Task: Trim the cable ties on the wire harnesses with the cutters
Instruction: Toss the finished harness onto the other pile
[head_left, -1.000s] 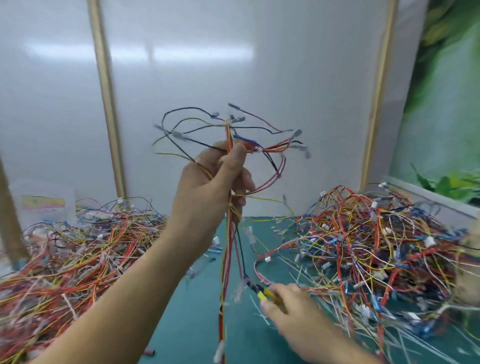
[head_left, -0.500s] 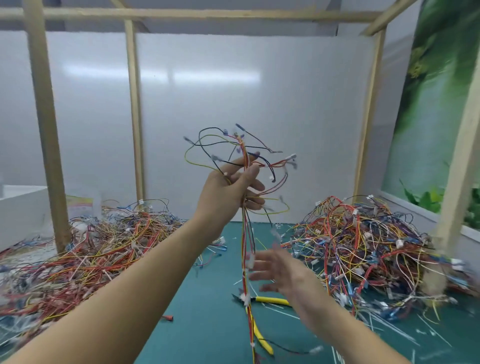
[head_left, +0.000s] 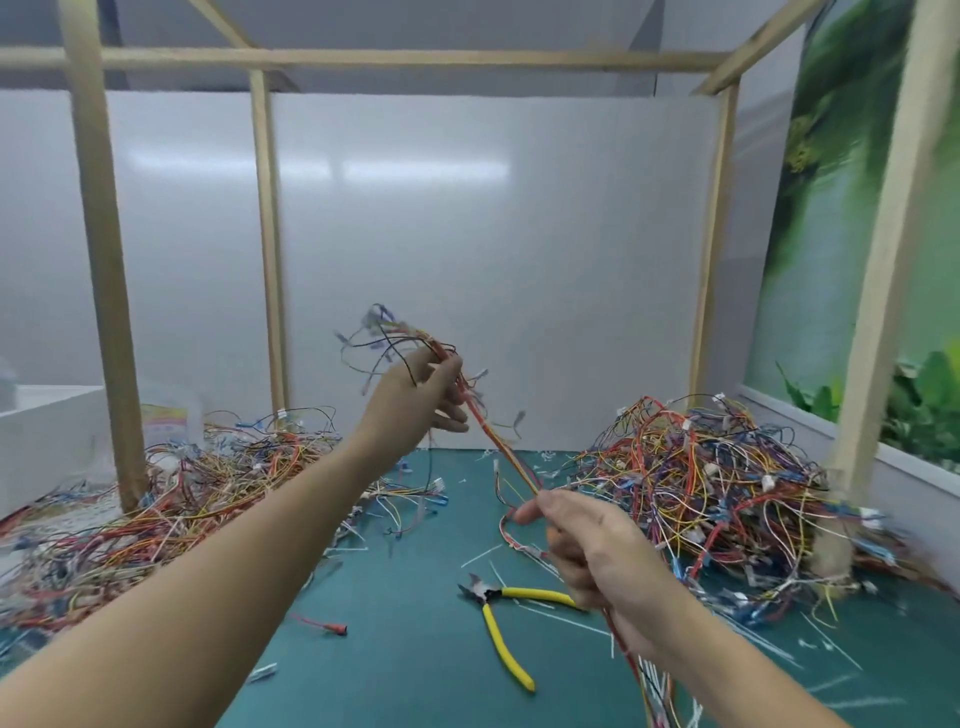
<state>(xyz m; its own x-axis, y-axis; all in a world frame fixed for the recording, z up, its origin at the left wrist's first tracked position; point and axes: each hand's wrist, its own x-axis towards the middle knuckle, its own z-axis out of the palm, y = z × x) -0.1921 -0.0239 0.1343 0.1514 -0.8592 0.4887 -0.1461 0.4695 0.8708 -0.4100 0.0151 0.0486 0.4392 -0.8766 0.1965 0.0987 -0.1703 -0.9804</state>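
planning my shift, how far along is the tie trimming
Done: cut tie offcuts litter the green mat. In hand: left hand and right hand stretch one wire harness; the yellow-handled cutters lie unheld. Left: left-side pile and right-side pile of harnesses; which is trimmed, I cannot tell.

left arm reaches forward and up, left grip (head_left: 415, 395) raised, fingers pinching the wire harness (head_left: 501, 449). right grip (head_left: 597, 551) sits lower and nearer, fingers curled round the same harness.
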